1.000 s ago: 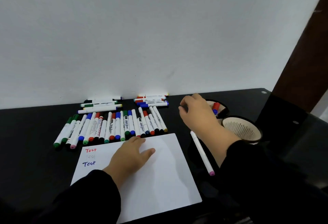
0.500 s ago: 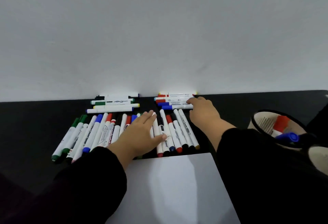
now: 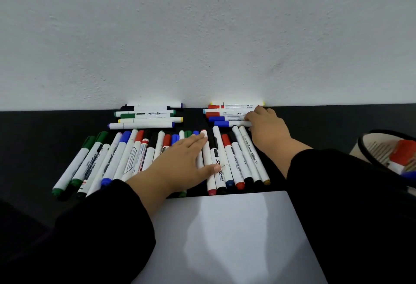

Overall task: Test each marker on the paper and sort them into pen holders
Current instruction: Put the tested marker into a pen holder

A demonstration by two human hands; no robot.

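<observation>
A long row of white markers with coloured caps lies on the black table just beyond the white paper. My left hand rests flat on the middle of this row, fingers straight. At the wall sits a small pile of markers. My right hand reaches its right end, and its fingertips pinch the nearest blue-capped marker. A pen holder at the right edge contains a red-capped marker and a blue-capped one.
A second pile of markers lies against the white wall at the back left. My black sleeves cover both lower corners of the view and part of the paper.
My view has moved in closer. My left hand went from the paper onto the marker row. My right hand left the pen holders and now reaches the back right pile.
</observation>
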